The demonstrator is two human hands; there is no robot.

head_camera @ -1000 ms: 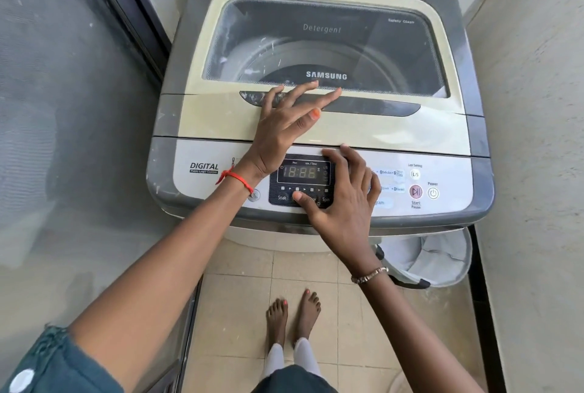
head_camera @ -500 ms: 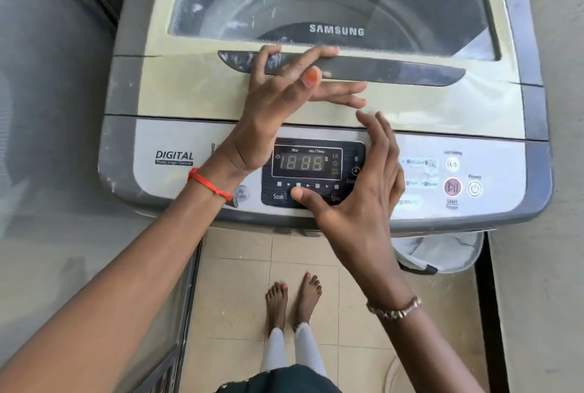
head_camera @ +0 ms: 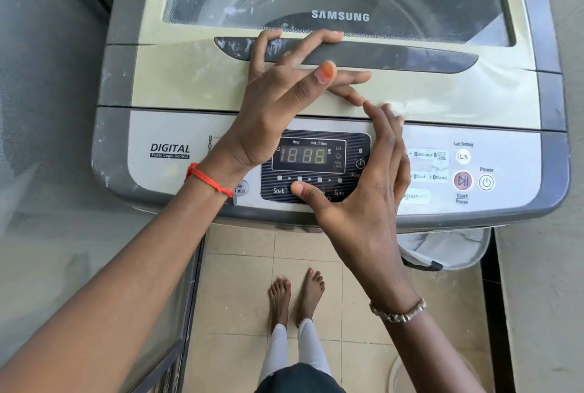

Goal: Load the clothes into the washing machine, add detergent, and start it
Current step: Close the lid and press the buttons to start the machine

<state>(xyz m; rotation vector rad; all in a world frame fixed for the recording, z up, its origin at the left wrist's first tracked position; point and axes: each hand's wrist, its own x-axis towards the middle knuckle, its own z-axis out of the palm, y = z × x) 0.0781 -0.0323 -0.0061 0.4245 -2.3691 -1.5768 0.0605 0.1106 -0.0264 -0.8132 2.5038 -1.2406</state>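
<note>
Washer (head_camera: 117,152) stands on the floor (head_camera: 240,291), lid (head_camera: 189,82) down. Left hand (head_camera: 278,108) lies flat, fingers spread over the handle (head_camera: 410,59), holding nothing. Right hand (head_camera: 363,203), fingers straight, thumbs the panel (head_camera: 311,155). Best to press one key squarely. Start button (head_camera: 462,180) sits unobstructed to the right, basket (head_camera: 448,250) below.

my washing machine (head_camera: 115,82) is grey with a cream lid (head_camera: 189,85), a dark grey handle (head_camera: 395,59), a black display (head_camera: 311,155) with pale green digits and a maroon start button (head_camera: 462,180). orange-red thread (head_camera: 205,179) on my left wrist, orange polish on my left hand (head_camera: 275,114) thumbnail, silver bracelet (head_camera: 398,313) on my right wrist. floor tiles (head_camera: 240,291) are beige.
</note>
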